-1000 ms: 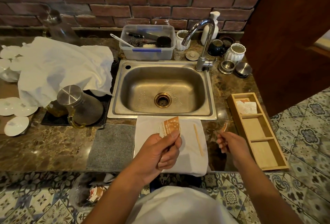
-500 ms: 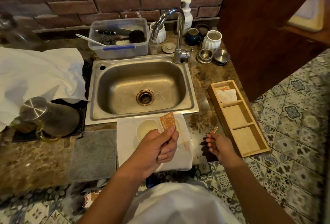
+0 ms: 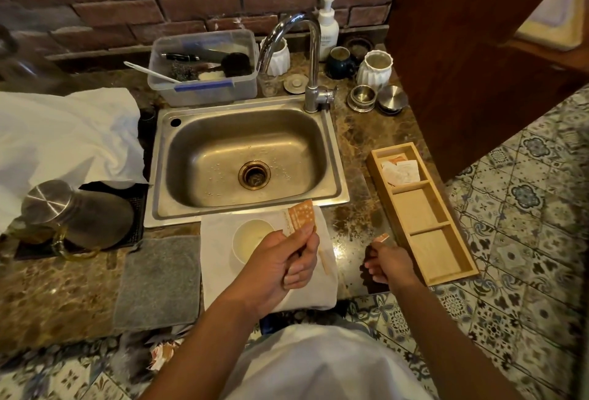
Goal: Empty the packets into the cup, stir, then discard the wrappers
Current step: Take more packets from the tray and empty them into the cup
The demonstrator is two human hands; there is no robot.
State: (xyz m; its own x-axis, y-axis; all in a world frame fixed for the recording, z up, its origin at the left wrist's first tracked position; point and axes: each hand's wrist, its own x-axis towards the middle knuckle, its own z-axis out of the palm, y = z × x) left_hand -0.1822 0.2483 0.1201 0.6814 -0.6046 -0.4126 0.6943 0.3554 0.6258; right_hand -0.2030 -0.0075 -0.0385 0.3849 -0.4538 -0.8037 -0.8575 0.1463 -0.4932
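In the head view, the left hand (image 3: 283, 259) is pinching an orange packet (image 3: 299, 217) between thumb and curled fingers, holding it just above the right rim of the white cup (image 3: 251, 240), which is standing on a white cloth (image 3: 220, 272) directly in front of the sink (image 3: 248, 160). The right hand (image 3: 382, 261) is hanging to the right of the cup, over the dark counter, and it is gripping a small torn strip (image 3: 381, 237) of the wrapper between its fingertips. So I am judging that the packet is already torn open but not yet poured; whether powder is in the cup I cannot tell, because its inside is looking only pale. The packet is standing nearly upright, with its long axis running from the fingers up and away toward the sink, a little tilted to the right, and its torn edge seems to be at the upper end. A wooden stirrer (image 3: 325, 259) is lying on the cloth just right of the cup, untouched. More packets (image 3: 400, 171) are waiting in the far compartment of the wooden tray (image 3: 446, 275), to the right of the sink. Pouring, stirring and discarding the wrappers are remaining.
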